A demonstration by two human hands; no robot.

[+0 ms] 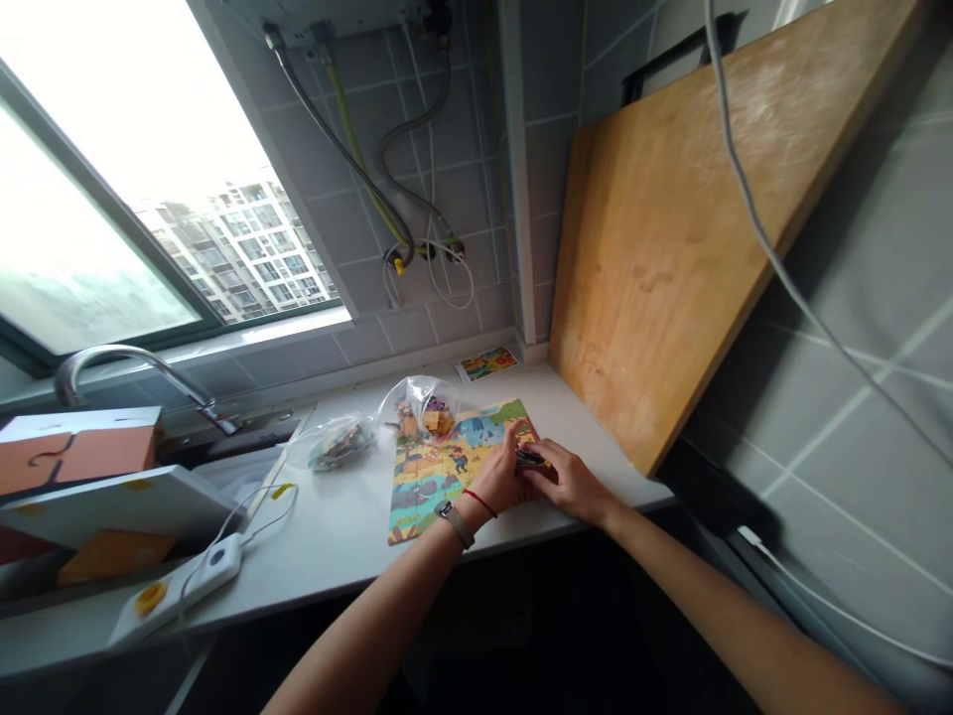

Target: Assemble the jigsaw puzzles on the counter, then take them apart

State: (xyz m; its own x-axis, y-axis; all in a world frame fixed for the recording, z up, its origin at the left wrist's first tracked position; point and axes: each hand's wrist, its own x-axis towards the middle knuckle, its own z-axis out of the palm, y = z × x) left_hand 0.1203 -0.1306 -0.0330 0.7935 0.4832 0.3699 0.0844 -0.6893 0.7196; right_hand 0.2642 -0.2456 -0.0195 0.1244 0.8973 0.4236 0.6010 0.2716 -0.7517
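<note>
A colourful jigsaw puzzle (428,487) with animals and a blue pond lies assembled on the white counter. My left hand (500,475), with a watch and red string at the wrist, is over its right part. My right hand (572,485) meets it from the right, fingers curled. Between the two hands is a small dark stack (527,459), perhaps puzzle pieces; the fingers partly hide it. Behind the puzzle stands an open clear bag (436,415) with coloured pieces. To the left lies another clear bag (342,442) of pieces.
A picture card (487,363) lies at the back wall. A large wooden board (655,238) leans at the right. On the left are a power strip (186,591), a white box lid (134,506) and a faucet (149,362). Hoses (357,169) hang behind.
</note>
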